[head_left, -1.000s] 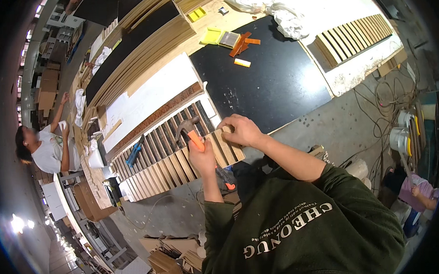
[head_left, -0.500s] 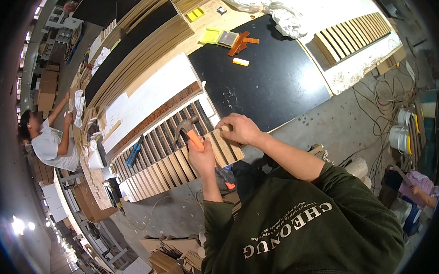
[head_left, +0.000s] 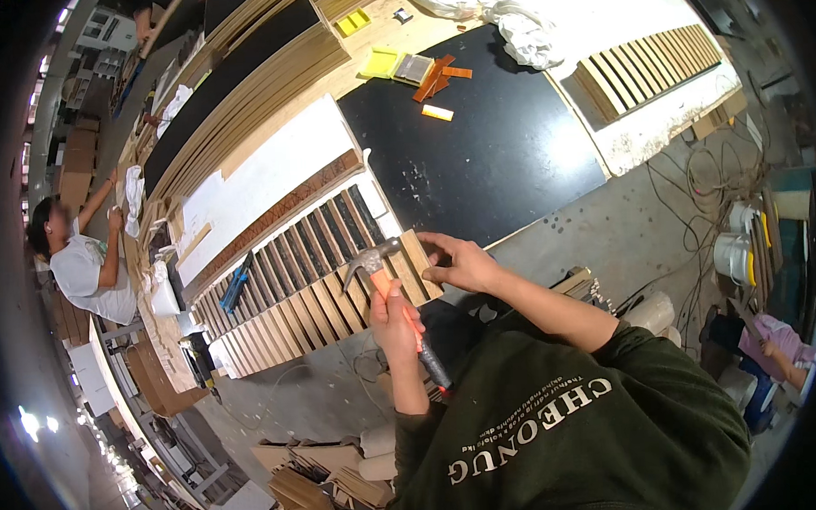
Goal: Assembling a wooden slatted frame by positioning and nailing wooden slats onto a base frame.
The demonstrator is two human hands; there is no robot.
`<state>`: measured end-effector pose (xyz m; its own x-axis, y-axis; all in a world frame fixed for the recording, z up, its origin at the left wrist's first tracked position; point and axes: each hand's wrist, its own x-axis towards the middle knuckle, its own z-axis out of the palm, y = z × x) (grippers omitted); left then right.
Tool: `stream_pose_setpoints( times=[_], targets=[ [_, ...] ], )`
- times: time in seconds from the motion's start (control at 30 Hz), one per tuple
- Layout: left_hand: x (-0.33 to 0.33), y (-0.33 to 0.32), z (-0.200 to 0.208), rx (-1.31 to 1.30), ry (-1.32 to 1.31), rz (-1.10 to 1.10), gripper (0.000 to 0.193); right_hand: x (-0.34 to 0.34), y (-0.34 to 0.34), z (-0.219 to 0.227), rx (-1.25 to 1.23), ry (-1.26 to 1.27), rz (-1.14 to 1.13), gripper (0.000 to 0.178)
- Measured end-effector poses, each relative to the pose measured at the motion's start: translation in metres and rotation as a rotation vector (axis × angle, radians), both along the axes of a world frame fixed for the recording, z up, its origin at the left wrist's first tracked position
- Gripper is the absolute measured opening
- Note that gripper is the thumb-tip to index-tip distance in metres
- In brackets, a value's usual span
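My left hand (head_left: 395, 332) is closed around the handle of a claw hammer (head_left: 381, 280) with an orange and dark grip. The hammer's metal head lies over the right part of a row of light wooden slats (head_left: 289, 327), set side by side with dark gaps between. At the row's right end, my right hand (head_left: 469, 265) has its fingers and thumb on the end wooden slat (head_left: 417, 262). Whether the hammer touches the wood I cannot tell. A blue-handled tool (head_left: 236, 286) lies across the slats further left.
A black board (head_left: 476, 154) lies beyond, with brown strips (head_left: 433, 81) and a yellow box (head_left: 382, 63) on it. Another slatted piece (head_left: 649, 74) is at the far right. A power tool (head_left: 197, 357) is by the row's left end. A person (head_left: 94, 270) stands at left.
The hammer and my left hand have shifted right and turned, so the handle now shows below my hand. My right hand has slid off the slat tops to the row's end.
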<state>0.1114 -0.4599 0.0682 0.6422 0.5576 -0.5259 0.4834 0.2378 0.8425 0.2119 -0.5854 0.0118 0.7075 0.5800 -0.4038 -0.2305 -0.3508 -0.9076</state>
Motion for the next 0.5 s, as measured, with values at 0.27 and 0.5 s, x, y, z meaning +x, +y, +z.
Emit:
stream_pose_setpoints(
  times=[0.27, 0.5],
  targets=[
    [0.002, -0.010, -0.009, 0.064, 0.001, -0.062, 0.024, -0.003, -0.002, -0.008, 0.024, -0.133, 0.001, 0.070],
    [0.002, -0.005, 0.000, 0.059, -0.006, -0.049, 0.025, -0.003, -0.004, 0.002, 0.035, -0.018, -0.002, 0.062]
  ],
)
